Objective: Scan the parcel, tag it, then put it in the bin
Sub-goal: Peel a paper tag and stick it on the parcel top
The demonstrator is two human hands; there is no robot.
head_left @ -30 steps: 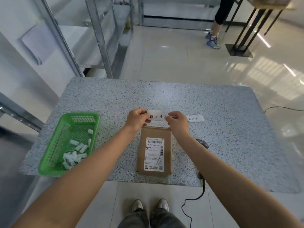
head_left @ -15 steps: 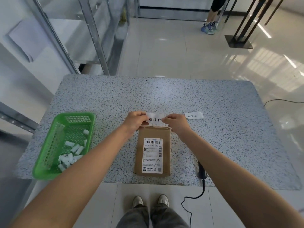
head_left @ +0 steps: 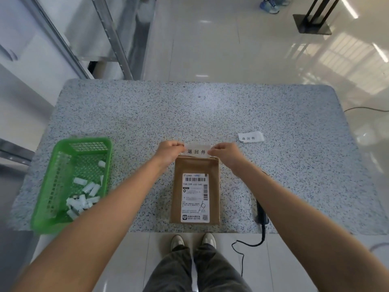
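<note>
A flat brown parcel (head_left: 195, 165) with a white shipping label (head_left: 195, 198) lies near the front edge of the speckled table (head_left: 189, 114). Both hands hold a white tag (head_left: 196, 151) with three black characters just above the parcel's far edge. My left hand (head_left: 169, 150) pinches its left end and my right hand (head_left: 226, 153) pinches its right end. A green basket (head_left: 52, 182) with several small white paper scraps stands at the table's front left. A black barcode scanner (head_left: 261, 213) lies at the front edge, partly hidden under my right forearm.
A second white tag (head_left: 250, 137) lies on the table to the right of my hands. The scanner's cable (head_left: 242, 245) hangs to the floor by my feet. Metal shelving (head_left: 117, 39) stands at back left. Another person's shoes (head_left: 270, 5) show far back.
Both hands with the tag have come slightly lower, closer to the parcel's far edge. The camera has tilted down a little. The parcel has not moved.
</note>
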